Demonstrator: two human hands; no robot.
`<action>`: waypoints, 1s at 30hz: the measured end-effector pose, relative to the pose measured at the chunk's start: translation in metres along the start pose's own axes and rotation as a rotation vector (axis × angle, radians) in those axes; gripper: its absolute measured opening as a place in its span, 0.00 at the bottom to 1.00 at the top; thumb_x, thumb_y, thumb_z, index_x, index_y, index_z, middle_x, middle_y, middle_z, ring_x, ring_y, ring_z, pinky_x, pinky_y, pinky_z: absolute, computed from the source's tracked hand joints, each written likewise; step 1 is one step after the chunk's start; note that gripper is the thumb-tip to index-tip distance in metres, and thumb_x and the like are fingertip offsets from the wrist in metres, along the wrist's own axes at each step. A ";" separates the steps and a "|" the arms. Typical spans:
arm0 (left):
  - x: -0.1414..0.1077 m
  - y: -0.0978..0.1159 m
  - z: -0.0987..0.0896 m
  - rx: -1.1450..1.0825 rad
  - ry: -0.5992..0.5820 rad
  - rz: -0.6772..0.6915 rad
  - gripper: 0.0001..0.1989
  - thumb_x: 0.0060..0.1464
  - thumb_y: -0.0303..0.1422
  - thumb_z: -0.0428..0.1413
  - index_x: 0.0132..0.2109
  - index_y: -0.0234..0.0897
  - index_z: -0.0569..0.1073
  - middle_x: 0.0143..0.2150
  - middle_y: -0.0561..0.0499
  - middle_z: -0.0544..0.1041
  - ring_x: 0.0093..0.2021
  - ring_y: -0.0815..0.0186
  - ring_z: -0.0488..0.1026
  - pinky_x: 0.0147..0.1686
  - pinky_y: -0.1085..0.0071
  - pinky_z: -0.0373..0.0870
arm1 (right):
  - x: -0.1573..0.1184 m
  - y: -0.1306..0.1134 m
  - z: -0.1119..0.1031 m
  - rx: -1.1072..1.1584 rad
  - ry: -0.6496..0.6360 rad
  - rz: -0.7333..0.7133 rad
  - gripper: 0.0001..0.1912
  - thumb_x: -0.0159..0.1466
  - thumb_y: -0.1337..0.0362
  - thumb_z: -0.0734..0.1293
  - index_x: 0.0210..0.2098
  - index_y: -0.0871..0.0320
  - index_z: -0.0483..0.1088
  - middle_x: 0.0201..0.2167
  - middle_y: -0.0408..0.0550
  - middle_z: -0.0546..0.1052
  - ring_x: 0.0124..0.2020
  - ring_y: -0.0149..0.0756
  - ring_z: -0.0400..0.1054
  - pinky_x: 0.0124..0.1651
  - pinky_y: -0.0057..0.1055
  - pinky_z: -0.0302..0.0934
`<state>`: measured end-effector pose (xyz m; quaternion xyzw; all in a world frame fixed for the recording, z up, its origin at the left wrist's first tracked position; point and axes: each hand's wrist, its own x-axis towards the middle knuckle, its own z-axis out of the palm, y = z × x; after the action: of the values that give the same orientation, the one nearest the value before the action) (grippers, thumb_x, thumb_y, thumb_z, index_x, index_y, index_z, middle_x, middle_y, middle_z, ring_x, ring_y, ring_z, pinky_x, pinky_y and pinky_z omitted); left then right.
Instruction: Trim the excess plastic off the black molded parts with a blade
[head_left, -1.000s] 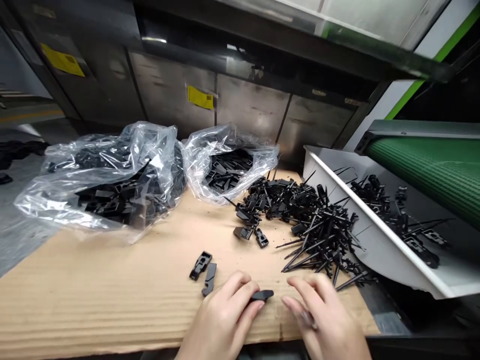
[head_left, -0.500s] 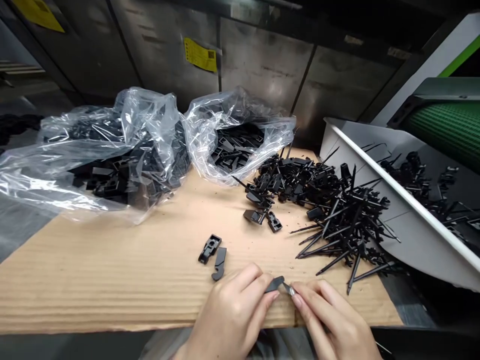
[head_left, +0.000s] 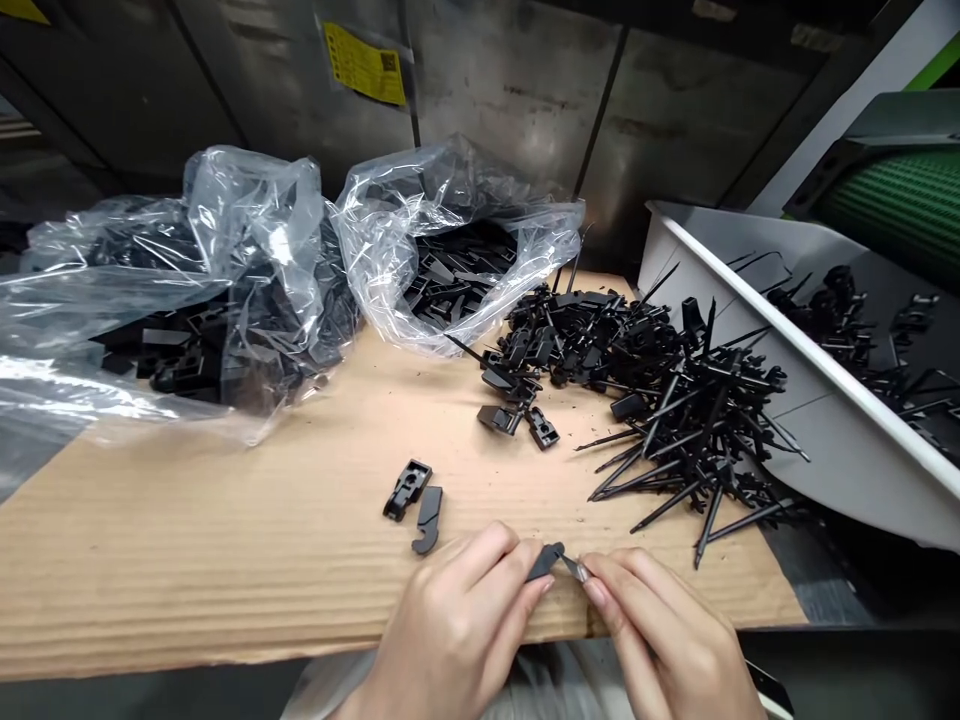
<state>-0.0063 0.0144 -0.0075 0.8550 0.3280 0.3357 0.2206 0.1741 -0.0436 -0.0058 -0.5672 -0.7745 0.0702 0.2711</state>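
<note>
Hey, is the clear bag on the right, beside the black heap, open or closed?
Open. The clear bag's mouth gapes, and black parts show inside it.

A single camera, worn on the person's head, gives the only view, facing forward and down over the bench (head_left: 225, 560). It looks from above the near edge, so the left hand (head_left: 476, 610) and right hand (head_left: 664, 625) appear close, from their backs. The wide view runs far to the upright metal panels (head_left: 517, 90), whose tops lie outside it. Its left border cuts off a plastic bag (head_left: 255, 210); its right border cuts off the pale bin (head_left: 810, 351) and green belt (head_left: 900, 200).
</note>
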 end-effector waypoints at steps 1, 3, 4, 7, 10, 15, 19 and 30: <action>0.000 0.000 0.000 -0.001 0.006 0.001 0.10 0.59 0.24 0.47 0.43 0.31 0.72 0.30 0.47 0.73 0.28 0.63 0.71 0.27 0.69 0.70 | 0.000 0.000 0.000 0.000 0.005 -0.002 0.10 0.64 0.72 0.58 0.42 0.58 0.68 0.30 0.47 0.73 0.30 0.32 0.70 0.35 0.26 0.65; -0.002 0.001 0.000 0.001 0.009 0.003 0.09 0.58 0.24 0.48 0.43 0.31 0.71 0.30 0.47 0.73 0.28 0.63 0.71 0.27 0.69 0.70 | 0.001 -0.001 0.001 -0.003 0.008 -0.008 0.10 0.63 0.72 0.58 0.41 0.58 0.68 0.29 0.46 0.74 0.30 0.31 0.70 0.35 0.25 0.65; -0.003 0.001 0.001 0.001 0.006 0.005 0.09 0.58 0.24 0.48 0.43 0.31 0.71 0.30 0.47 0.72 0.28 0.63 0.71 0.27 0.69 0.70 | 0.001 -0.001 0.001 -0.003 0.007 -0.009 0.10 0.63 0.72 0.58 0.41 0.58 0.68 0.29 0.46 0.74 0.30 0.31 0.70 0.34 0.25 0.65; -0.004 0.000 0.001 0.004 -0.003 0.008 0.09 0.58 0.24 0.48 0.43 0.31 0.71 0.30 0.47 0.72 0.28 0.63 0.70 0.27 0.69 0.70 | 0.001 -0.002 0.000 0.005 0.008 -0.004 0.10 0.63 0.72 0.58 0.41 0.58 0.68 0.29 0.46 0.74 0.30 0.31 0.70 0.34 0.25 0.65; -0.002 0.000 0.000 0.003 -0.014 0.001 0.09 0.58 0.24 0.47 0.42 0.31 0.72 0.30 0.47 0.72 0.28 0.63 0.70 0.27 0.69 0.70 | 0.000 -0.002 0.001 0.011 0.016 0.017 0.10 0.63 0.72 0.58 0.41 0.59 0.68 0.29 0.46 0.74 0.30 0.31 0.70 0.35 0.25 0.64; -0.001 -0.001 -0.001 0.000 -0.011 -0.007 0.09 0.58 0.24 0.48 0.42 0.31 0.72 0.30 0.47 0.72 0.28 0.63 0.70 0.27 0.69 0.70 | 0.002 -0.002 0.000 0.013 0.002 0.011 0.09 0.63 0.72 0.58 0.40 0.58 0.68 0.29 0.45 0.74 0.30 0.31 0.70 0.35 0.25 0.64; -0.003 -0.001 -0.001 0.006 -0.018 -0.006 0.09 0.58 0.24 0.48 0.42 0.31 0.72 0.30 0.47 0.72 0.28 0.63 0.70 0.27 0.68 0.70 | 0.004 -0.003 -0.002 0.024 -0.012 0.021 0.09 0.64 0.72 0.58 0.39 0.58 0.68 0.29 0.45 0.74 0.31 0.31 0.70 0.36 0.24 0.64; 0.000 -0.001 -0.001 0.030 0.003 0.022 0.08 0.58 0.24 0.48 0.41 0.31 0.71 0.29 0.48 0.72 0.27 0.64 0.70 0.26 0.70 0.70 | 0.004 -0.004 -0.002 -0.020 -0.002 0.003 0.10 0.64 0.71 0.58 0.39 0.58 0.69 0.29 0.45 0.75 0.30 0.31 0.71 0.36 0.23 0.65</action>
<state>-0.0073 0.0152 -0.0078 0.8612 0.3239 0.3344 0.2037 0.1705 -0.0413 -0.0013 -0.5710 -0.7746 0.0633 0.2646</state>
